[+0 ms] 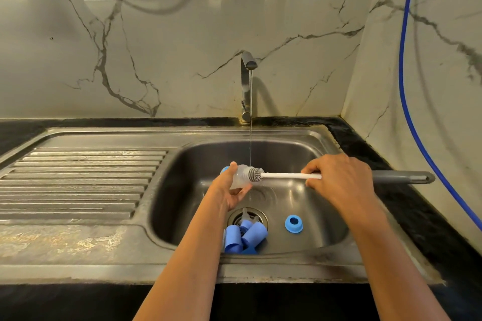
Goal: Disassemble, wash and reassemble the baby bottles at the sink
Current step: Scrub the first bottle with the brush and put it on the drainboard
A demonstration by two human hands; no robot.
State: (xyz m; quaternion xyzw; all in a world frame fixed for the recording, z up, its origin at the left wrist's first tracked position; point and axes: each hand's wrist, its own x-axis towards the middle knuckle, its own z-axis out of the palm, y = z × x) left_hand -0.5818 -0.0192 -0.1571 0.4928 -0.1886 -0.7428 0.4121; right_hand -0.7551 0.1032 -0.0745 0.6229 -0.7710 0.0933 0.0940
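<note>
My left hand grips a clear baby bottle lying sideways over the sink basin, its mouth facing right. My right hand grips a bottle brush by its white shaft; the grey bristle head sits at the bottle's mouth. The brush's grey handle end sticks out to the right. A thin stream of water falls from the tap onto the bottle's mouth. Blue caps lie piled by the drain, with a clear teat among them. A blue collar ring lies to their right.
A ribbed steel drainboard lies left of the basin. Black countertop borders the sink on the right. A blue hose hangs down the right marble wall. Cables hang at the top left.
</note>
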